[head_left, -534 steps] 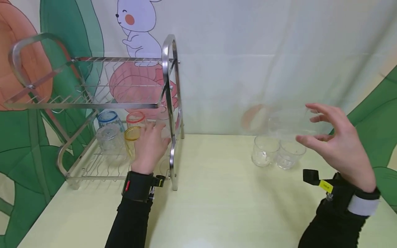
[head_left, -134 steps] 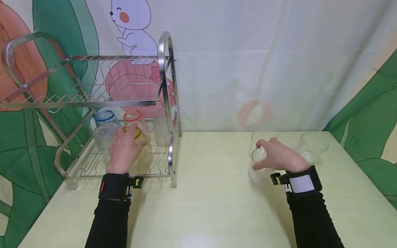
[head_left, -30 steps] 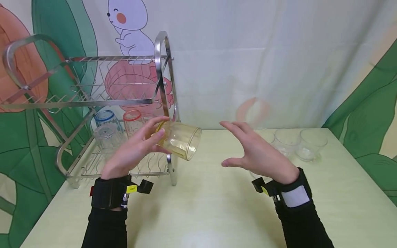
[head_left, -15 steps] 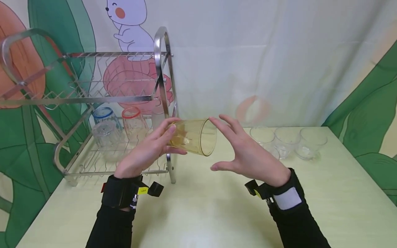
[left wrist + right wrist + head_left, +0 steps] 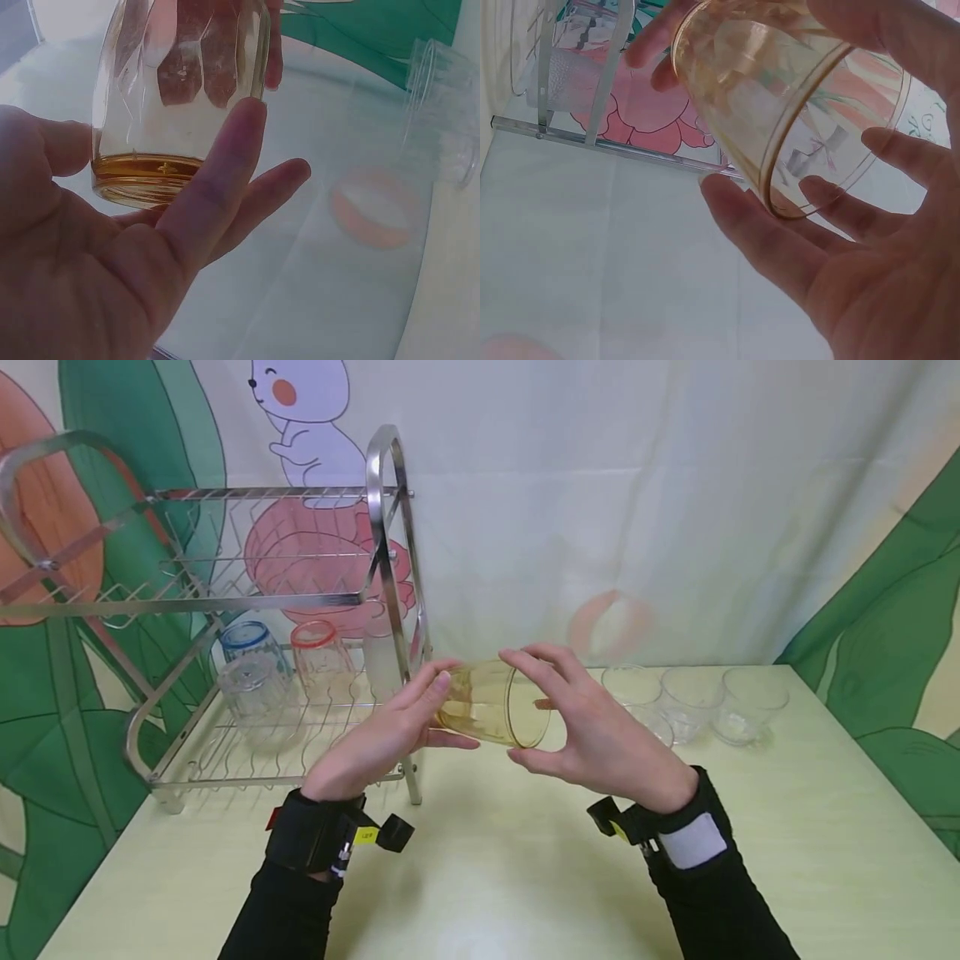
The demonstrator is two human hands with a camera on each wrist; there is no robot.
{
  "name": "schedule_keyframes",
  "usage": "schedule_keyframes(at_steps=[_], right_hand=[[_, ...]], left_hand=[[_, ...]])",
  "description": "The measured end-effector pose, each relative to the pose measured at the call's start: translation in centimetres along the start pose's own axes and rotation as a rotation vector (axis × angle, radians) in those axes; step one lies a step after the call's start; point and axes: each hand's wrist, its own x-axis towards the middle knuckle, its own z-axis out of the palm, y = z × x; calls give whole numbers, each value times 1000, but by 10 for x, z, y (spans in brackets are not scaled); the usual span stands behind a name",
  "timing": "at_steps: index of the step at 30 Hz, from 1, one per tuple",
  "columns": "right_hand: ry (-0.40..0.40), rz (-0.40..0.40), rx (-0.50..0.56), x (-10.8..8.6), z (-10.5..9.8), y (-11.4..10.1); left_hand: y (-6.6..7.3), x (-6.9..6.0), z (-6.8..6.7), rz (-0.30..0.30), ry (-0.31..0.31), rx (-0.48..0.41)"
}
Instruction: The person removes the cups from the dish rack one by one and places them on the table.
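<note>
Beside the rack (image 5: 225, 604), left hand (image 5: 393, 727) holds yellow glass (image 5: 477, 702), right hand (image 5: 600, 735) its rim (image 5: 508, 706).

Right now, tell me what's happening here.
A person holds a yellow glass tumbler sideways, left hand at its base, right hand at its rim. A blue-ringed glass, a red-ringed glass and others sit low in the metal dish rack; four clear glasses stand on the table at right.

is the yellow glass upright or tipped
Tipped: the head view shows the yellow glass held nearly sideways, its rim facing right, base left.
</note>
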Motion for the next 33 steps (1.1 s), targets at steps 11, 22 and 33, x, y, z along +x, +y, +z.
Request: schedule_keyframes(at_steps=[11, 22, 33], right_hand=[[-20, 1, 16, -1, -2, 1], [-18, -33, -21, -2, -6, 1], [-44, -25, -31, -3, -9, 0]], left_hand=[[-3, 3, 3, -2, -27, 36], [-6, 4, 3, 2, -30, 23], [-8, 4, 0, 6, -4, 83]])
